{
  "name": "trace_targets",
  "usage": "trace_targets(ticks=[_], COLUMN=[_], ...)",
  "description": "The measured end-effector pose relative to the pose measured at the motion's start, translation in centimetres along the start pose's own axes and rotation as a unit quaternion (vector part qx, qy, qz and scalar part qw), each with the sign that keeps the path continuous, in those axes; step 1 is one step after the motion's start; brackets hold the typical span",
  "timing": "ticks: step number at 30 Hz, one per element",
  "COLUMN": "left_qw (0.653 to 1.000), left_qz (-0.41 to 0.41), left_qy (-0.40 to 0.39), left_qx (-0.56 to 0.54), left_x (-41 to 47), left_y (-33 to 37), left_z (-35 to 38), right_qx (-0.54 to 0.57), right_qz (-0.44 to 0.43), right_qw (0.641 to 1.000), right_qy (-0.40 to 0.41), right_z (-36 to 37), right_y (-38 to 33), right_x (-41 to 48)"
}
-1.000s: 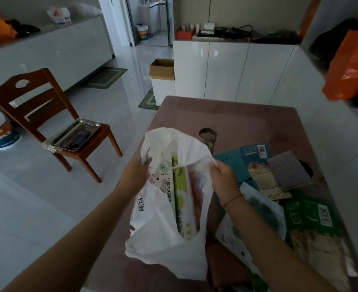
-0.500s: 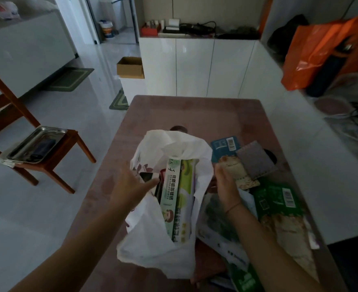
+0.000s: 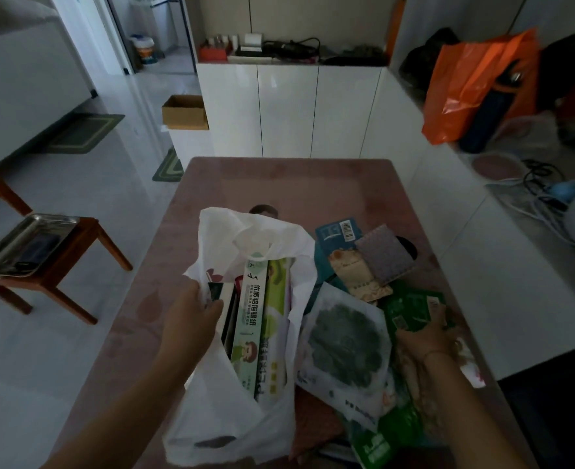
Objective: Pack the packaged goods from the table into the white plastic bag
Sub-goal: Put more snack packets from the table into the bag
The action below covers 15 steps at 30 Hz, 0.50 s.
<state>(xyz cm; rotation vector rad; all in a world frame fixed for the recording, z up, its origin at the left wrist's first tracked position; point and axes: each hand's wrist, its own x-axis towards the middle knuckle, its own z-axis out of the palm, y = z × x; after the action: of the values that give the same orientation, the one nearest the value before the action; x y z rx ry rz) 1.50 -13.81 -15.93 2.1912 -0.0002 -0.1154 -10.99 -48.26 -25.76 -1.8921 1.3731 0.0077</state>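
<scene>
My left hand [image 3: 191, 318] pinches the left rim of the white plastic bag [image 3: 218, 421], which sits open on the pink table [image 3: 279, 184] with a green box [image 3: 262, 319] inside. My right hand [image 3: 428, 341] lies on a green packet [image 3: 411, 309] just beside the bag (too blurred to tell whether it grips).

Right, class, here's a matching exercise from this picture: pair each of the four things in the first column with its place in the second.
Things:
1. long box
2. tray
3. orange bag
4. right hand

Places:
A. on the wooden chair
B. on the green packet
C. in the white bag
D. on the counter

Pairs: 1-C, 2-A, 3-D, 4-B
</scene>
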Motion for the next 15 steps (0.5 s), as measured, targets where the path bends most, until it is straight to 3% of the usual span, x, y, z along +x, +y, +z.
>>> trace_targets(ticks=[7,11,13,15], left_qw=[0.999,0.999,0.998,0.997], left_qz=[0.013,0.012,0.013,0.009], left_qy=[0.029,0.046,0.058,0.066], left_qx=[0.002,-0.012,-0.030,-0.046], left_x=[-0.2,-0.4,-0.7,-0.9], left_y=[0.0,-0.4,-0.6,-0.5], left_z=[-0.6,-0.9,-1.1,-1.3], right_qx=[0.085,0.259,0.391,0.433], right_qz=[-0.091,-0.181,-0.220,-0.243], right_qw=[0.992,0.948,0.890,0.831], right_qy=[0.021,0.026,-0.081,-0.251], right_z=[-1.5,-4.7,-5.6,-4.7], right_y=[-4.2,-10.0,-13.2,-16.1], right_x=[-2.8,-8.1,-11.3,-13.8])
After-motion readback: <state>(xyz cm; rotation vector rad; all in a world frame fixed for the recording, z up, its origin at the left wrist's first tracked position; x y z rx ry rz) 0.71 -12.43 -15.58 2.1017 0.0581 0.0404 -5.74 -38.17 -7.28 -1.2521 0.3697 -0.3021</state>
